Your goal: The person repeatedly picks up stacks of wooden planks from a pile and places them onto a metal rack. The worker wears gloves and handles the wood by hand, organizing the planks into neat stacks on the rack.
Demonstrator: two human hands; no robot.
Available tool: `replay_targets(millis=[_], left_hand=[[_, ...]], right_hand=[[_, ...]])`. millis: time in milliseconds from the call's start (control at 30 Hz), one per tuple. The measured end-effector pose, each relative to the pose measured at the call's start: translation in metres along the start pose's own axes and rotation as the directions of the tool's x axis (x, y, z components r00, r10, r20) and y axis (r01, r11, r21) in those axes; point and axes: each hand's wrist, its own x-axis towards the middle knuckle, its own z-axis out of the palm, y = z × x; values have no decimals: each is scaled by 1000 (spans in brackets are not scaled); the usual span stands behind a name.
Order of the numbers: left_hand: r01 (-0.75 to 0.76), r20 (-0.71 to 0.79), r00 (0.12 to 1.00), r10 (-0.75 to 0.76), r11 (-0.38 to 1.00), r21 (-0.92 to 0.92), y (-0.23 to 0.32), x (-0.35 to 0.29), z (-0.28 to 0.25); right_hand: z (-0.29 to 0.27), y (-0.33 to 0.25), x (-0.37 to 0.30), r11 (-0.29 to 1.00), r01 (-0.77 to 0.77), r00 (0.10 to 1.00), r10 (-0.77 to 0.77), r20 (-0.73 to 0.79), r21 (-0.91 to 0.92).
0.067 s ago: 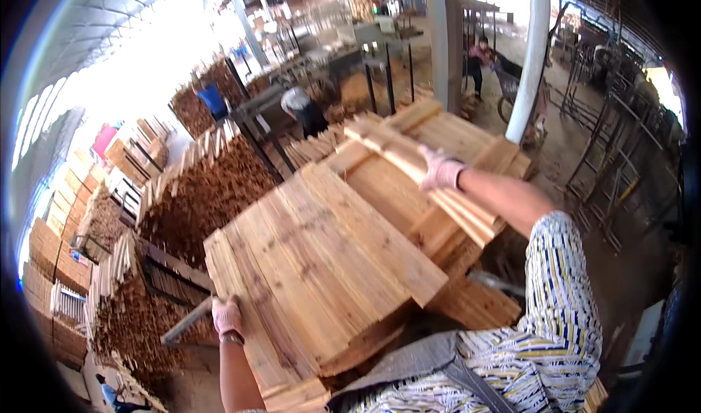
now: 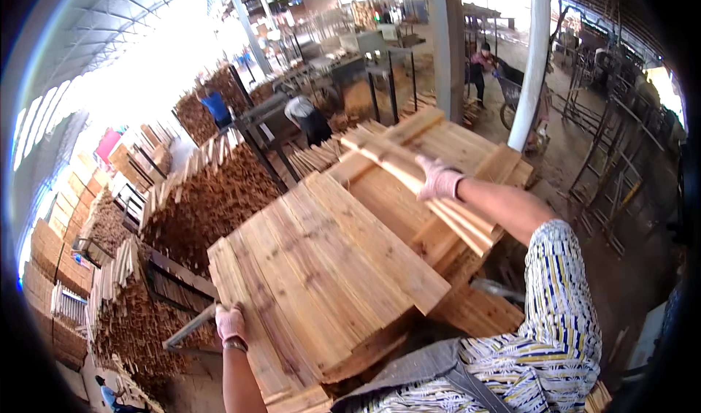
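My gloved left hand (image 2: 231, 324) is closed on the left edge of a stack of flat wooden boards (image 2: 321, 259), laid side by side like a panel. Out to the right, my gloved right hand (image 2: 439, 179) grips a couple of long narrow wooden slats (image 2: 387, 157). These slats lie slantwise over a second wooden panel (image 2: 380, 194), which has cross battens (image 2: 418, 127) near its ends. The fingertips of both hands are partly hidden.
Big stacks of cut wood (image 2: 212, 186) stand to the left beside black metal frames. A grey post (image 2: 444, 48) and a white pole (image 2: 531, 70) rise beyond the panels. Co-workers (image 2: 310, 119) are farther off, one beside a cart (image 2: 511, 92). Metal racks (image 2: 613, 135) stand at right.
The view has shifted slightly, so the scene sits a little lower. Both hands keep their places on the wood, with no clear movement of the slats or boards.
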Motion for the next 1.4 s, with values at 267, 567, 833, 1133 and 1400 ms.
replay_targets(millis=[267, 567, 833, 1133, 1400], left_hand=[[94, 17, 995, -99, 978, 188, 15, -28, -9], [210, 13, 977, -213, 972, 104, 51, -76, -9], [215, 41, 974, -224, 964, 156, 46, -83, -1], [256, 27, 965, -261, 959, 120, 54, -112, -10], [22, -53, 999, -7, 957, 288, 70, -135, 29]], right_hand=[[51, -68, -14, 967, 248, 969, -249, -1, -61], [46, 54, 18, 987, 146, 974, -156, -163, -68], [50, 95, 14, 966, 258, 934, -245, -260, 15], [81, 154, 34, 979, 128, 945, -170, -281, -161], [86, 209, 17, 894, 271, 746, -429, -510, -356]])
